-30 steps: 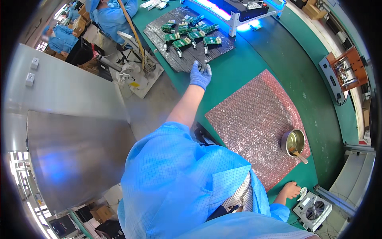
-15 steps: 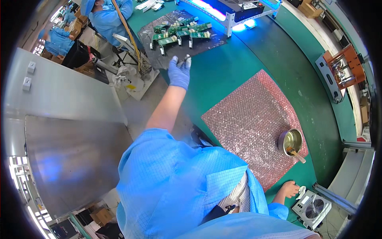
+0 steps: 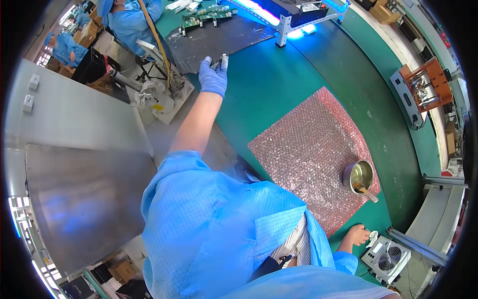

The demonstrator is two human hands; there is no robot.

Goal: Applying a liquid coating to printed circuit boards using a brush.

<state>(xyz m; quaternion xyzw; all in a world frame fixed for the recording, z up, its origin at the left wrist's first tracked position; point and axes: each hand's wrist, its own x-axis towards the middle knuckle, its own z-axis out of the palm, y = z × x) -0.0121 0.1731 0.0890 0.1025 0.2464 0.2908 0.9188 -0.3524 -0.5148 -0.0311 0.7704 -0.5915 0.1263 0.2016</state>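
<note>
My left hand point(image 3: 214, 77), in a blue glove with pale fingertips, reaches out over the near edge of a dark mat point(image 3: 224, 40). Its thumb and a finger are stretched apart, and I see nothing between them. Green circuit boards point(image 3: 206, 18) lie at the mat's far edge, beyond the hand. My bare right hand point(image 3: 357, 234) rests at the lower right of the green table with curled fingers, beside a crumpled white scrap point(image 3: 372, 238). What those fingers hold, if anything, is hidden. Nearby, a metal bowl point(image 3: 359, 175) of clear yellowish liquid contains a wooden-handled brush point(image 3: 366, 193).
Pink bubble wrap point(image 3: 303, 144) lies under the bowl. A metal frame point(image 3: 283, 30) with a bright blue-violet lamp stands at the far side. A fan unit point(image 3: 386, 261) sits near my right hand. Another person in blue point(image 3: 132, 22) sits at far left.
The near part of the mat, where several circuit boards lay, is now bare; boards show only at its far edge. My left hand has shifted slightly left and away. The right hand stays put.
</note>
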